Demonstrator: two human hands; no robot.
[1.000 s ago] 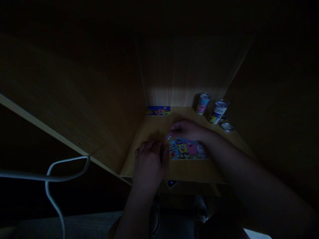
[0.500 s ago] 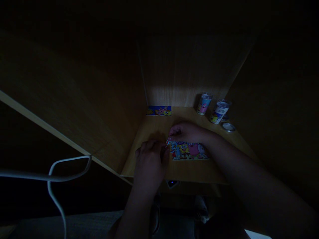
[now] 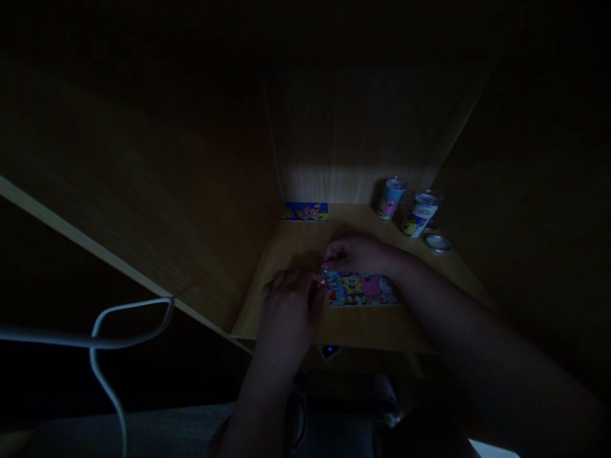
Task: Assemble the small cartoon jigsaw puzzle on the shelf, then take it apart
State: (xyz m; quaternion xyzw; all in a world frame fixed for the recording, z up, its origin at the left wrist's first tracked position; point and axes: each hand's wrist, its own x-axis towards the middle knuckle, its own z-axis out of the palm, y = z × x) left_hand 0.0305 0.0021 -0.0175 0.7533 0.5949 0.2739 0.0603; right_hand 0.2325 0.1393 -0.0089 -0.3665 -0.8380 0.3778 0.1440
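Head view, looking down into a dim corner: a light wood **counter** (image 3: 367, 324) sits boxed in by a wood back panel (image 3: 344, 172) and a wood side panel (image 3: 153, 197) on the far side of the left hand, with another dark panel (image 3: 506, 210) past the right hand. A pale patch of light falls across the back panel, and most of the room beyond is lost in shadow.

The left hand (image 3: 286, 305) and right hand (image 3: 356, 254) are close together at the middle of the counter, their fingers almost meeting over a tiny colourful piece (image 3: 323, 280). It's too small and dark to tell which hand has hold of it, or whether either does. Right below the right hand and just beside the left fingertips lies a cartoon jigsaw puzzle (image 3: 360, 289), flat on the counter, with SpongeBob figures showing.

Beyond the hands, against the back panel, lies a narrow printed strip (image 3: 304, 212). Past the right hand stand two upright printed cups (image 3: 391, 198) and (image 3: 420, 215), with a round metal lid (image 3: 437, 243) lying just beside them. Nearer the viewer, a white cable (image 3: 109, 331) loops through the dark left of the left hand, and a small device with a blue light (image 3: 329, 352) shows below the counter's near edge. The right forearm (image 3: 477, 337) crosses the lower right of the view.
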